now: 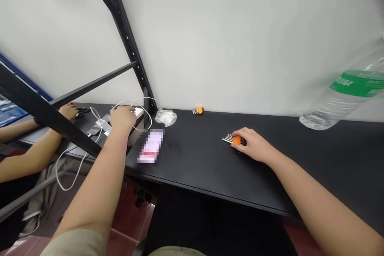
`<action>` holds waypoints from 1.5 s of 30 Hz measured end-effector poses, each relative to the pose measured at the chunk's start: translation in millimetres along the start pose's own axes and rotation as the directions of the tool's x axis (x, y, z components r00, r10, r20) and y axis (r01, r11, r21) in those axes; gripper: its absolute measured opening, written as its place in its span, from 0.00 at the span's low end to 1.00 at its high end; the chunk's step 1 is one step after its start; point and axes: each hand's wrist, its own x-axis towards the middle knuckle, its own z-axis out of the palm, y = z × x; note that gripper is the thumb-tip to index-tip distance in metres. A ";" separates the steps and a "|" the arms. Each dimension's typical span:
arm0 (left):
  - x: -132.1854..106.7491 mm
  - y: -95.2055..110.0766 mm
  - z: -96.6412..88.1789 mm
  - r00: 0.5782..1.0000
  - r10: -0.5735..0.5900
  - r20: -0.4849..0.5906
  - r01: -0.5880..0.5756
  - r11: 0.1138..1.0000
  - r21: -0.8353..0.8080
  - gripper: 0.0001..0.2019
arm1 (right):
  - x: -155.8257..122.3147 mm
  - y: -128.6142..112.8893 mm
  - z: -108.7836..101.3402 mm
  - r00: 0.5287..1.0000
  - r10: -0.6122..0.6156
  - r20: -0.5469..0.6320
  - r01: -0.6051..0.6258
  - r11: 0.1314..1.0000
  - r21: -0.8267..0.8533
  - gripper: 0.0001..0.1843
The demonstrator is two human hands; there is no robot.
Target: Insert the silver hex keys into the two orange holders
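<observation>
The person's right hand (pixel 246 144) is closed over an orange-handled hex key set (pixel 235 140), its fingers curled across the orange grip, while a fan of slim steel keys sticks out to the left. The set sits on the black bench (pixel 300 172), with the hand resting close to the surface. The left hand (pixel 123 118) is lowered, palm down, over a thin white cable (pixel 141 106) and a white rectangular block (pixel 138 112), perhaps a charger. Whether it is gripping either one cannot be told.

Just beside that hand lies a flat rectangular item (pixel 151 147), pixelated beyond recognition. Behind it, near the wall, is a crumpled clear plastic bag (pixel 165 118). A second orange-and-steel hex key set (pixel 197 110) lies farther along the wall-side edge of the bench. At the far right, a blurred clear plastic water bottle (pixel 345 96) with a green label appears tilted.

Past a black steel shelf upright (pixel 129 40), another person's hand (pixel 68 111) rests on the bench by a small dark object (pixel 81 112), too small to identify. A white wall (pixel 240 36) runs behind the bench.
</observation>
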 end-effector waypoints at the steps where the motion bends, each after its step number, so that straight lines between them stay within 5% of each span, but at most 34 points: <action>1: -10.1 12.2 -3.6 0.999 0.018 -0.029 -0.017 1.000 0.013 0.11 | 1.5 -7.7 2.6 1.000 -0.013 0.004 0.013 1.000 0.018 0.23; 3: -38.1 49.2 -6.3 0.978 0.164 -0.132 -0.163 0.986 0.015 0.13 | 8.4 -23.4 8.8 0.999 -0.041 0.017 0.040 0.997 0.072 0.25; 5: -73.0 98.8 -0.7 0.917 0.390 -0.080 -0.396 0.913 -0.092 0.15 | 20.3 -36.1 15.0 0.995 -0.084 0.053 0.076 0.989 0.128 0.26; 7: -107.0 150.6 13.8 0.743 0.662 0.096 -0.618 0.735 -0.281 0.17 | 33.9 -42.0 18.9 0.990 -0.128 0.064 0.117 0.982 0.151 0.27; 9: -131.9 192.6 34.7 0.618 0.758 0.207 -0.668 0.646 -0.369 0.24 | 44.2 -40.0 18.7 0.984 -0.173 0.050 0.163 0.972 0.168 0.31; 11: -145.0 217.7 56.2 0.572 0.759 0.312 -0.657 0.652 -0.379 0.27 | 48.0 -32.0 14.4 0.983 -0.186 0.004 0.182 0.966 0.184 0.32; 14: -149.0 227.7 79.8 0.525 0.773 0.356 -0.665 0.633 -0.396 0.27 | 42.7 -20.1 3.6 0.987 -0.154 -0.047 0.159 0.978 0.138 0.18; 19: -140.8 225.1 99.8 0.578 0.742 0.340 -0.634 0.671 -0.386 0.17 | 40.1 -24.1 -3.3 0.993 -0.108 0.038 0.103 0.988 0.116 0.08; 23: -140.4 227.4 102.8 0.567 0.763 0.312 -0.651 0.646 -0.398 0.16 | 44.7 -38.8 7.7 0.998 -0.033 0.053 0.030 0.998 0.055 0.01; 30: -143.7 230.8 97.8 0.550 0.760 0.346 -0.672 0.649 -0.356 0.14 | 39.3 -50.1 16.2 0.997 0.071 -0.032 -0.076 0.981 -0.180 0.09; 37: -136.5 223.3 94.8 0.613 0.720 0.325 -0.629 0.694 -0.350 0.14 | 39.2 -22.3 -3.3 0.987 0.161 0.026 -0.149 0.955 -0.256 0.09; 40: -139.4 223.9 88.1 0.631 0.727 0.269 -0.635 0.684 -0.360 0.11 | 36.4 -26.7 -6.3 0.995 0.077 -0.068 -0.092 0.964 -0.250 0.01; 42: -142.4 225.7 84.4 0.615 0.753 0.237 -0.637 0.650 -0.413 0.11 | 36.2 -34.9 -6.1 0.993 -0.056 -0.104 0.041 0.989 -0.145 0.10; 45: -145.4 228.1 82.5 0.589 0.781 0.207 -0.630 0.605 -0.487 0.10 | 38.9 -45.1 -3.0 0.979 -0.201 -0.031 0.202 0.979 0.011 0.09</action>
